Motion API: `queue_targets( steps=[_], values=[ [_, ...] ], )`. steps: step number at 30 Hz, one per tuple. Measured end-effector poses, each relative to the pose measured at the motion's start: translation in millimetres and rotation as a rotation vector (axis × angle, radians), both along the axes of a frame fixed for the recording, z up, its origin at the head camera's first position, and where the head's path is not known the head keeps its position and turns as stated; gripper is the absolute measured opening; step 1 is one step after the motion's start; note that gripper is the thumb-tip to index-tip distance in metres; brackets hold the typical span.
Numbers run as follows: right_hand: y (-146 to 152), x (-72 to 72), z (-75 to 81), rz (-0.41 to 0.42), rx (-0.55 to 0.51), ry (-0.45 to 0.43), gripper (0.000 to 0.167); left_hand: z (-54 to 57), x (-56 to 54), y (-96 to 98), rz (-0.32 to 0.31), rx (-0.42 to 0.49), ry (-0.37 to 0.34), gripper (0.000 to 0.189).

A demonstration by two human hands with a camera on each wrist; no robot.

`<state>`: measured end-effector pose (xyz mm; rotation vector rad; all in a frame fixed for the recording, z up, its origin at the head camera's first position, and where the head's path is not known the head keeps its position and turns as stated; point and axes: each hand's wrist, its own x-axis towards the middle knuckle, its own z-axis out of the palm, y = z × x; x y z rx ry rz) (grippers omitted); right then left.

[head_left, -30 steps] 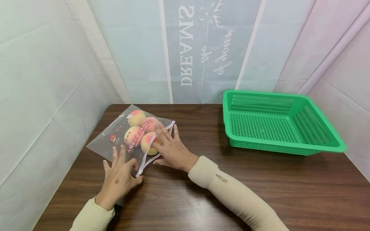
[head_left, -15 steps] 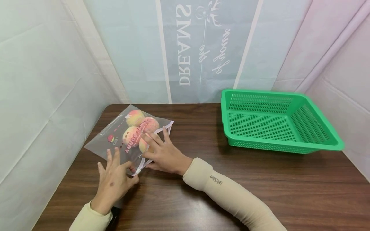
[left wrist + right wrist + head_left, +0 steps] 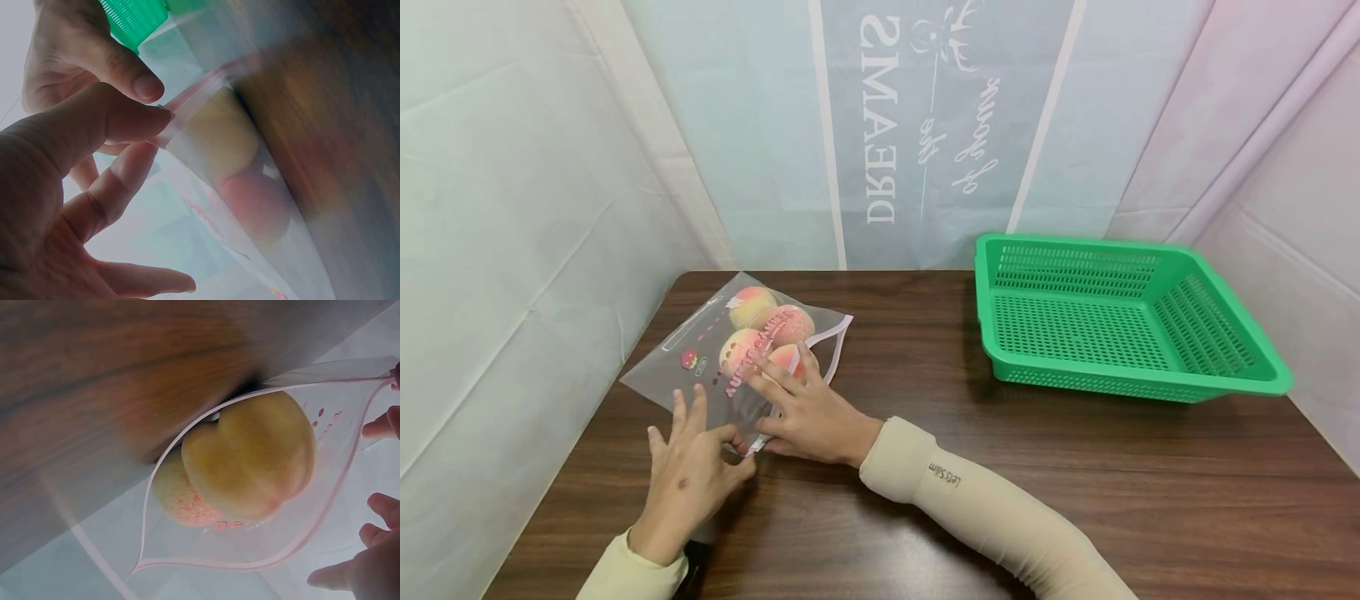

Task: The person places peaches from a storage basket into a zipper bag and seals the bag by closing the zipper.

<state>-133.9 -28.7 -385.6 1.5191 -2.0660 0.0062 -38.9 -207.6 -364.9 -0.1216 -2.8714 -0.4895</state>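
A clear printed zip bag (image 3: 662, 371) lies on the table at the left with several peaches (image 3: 751, 307) inside. Its pale zip edge gapes, and a peach (image 3: 253, 456) shows through the mouth in the right wrist view. My left hand (image 3: 687, 483) pinches the near corner of that edge, by the slider (image 3: 757, 446), between thumb and forefinger; its other fingers stretch over the bag. Close beside it, my right hand (image 3: 812, 423) lies over the mouth, its fingers extended across the bag and front peach. Its thumb (image 3: 147, 87) comes near the pinched corner; its forefinger is partly hidden.
A green plastic basket (image 3: 1127, 387) with slotted sides stands at the back right of the dark wood table (image 3: 895, 517). White cloth (image 3: 535, 250) hangs along the left side, and a printed curtain (image 3: 917, 133) hangs behind.
My right hand has moved left and toward me along the bag's mouth, closer to the left hand. The left hand keeps its pinch on the corner.
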Motion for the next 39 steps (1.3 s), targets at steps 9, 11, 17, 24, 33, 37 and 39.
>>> queue_targets(
  steps=[9, 11, 17, 24, 33, 37, 39],
  values=[
    [-6.7, 4.9, 1.3, -0.020, 0.036, 0.035, 0.018, 1.0, 2.8, -0.6, 0.000, 0.014, 0.017, 0.015],
    [-7.9, 5.8, 0.9, -0.028, 0.044, 0.038, 0.016, 1.1, 3.4, -0.6, 0.001, 0.015, 0.027, 0.014],
    [-10.1, 8.0, 1.3, -0.053, 0.071, 0.040, 0.016, 1.3, 5.1, 0.0, 0.014, 0.026, 0.035, 0.012],
    [-12.5, 10.0, 3.6, -0.073, 0.098, 0.042, 0.020, -0.7, 7.1, 0.9, 0.005, 0.016, 0.072, 0.014],
    [-14.4, 8.3, 3.7, -0.063, 0.108, 0.029, 0.017, -4.1, 8.0, 0.9, -0.014, 0.017, 0.086, 0.014],
    [-13.6, 7.1, 4.4, -0.051, 0.105, 0.008, 0.016, -4.0, 8.5, 0.9, -0.015, 0.023, 0.087, 0.015],
    [-13.1, 6.3, 4.9, -0.052, 0.114, -0.001, 0.016, -3.7, 9.0, 1.1, -0.014, 0.025, 0.093, 0.016]
  ],
)
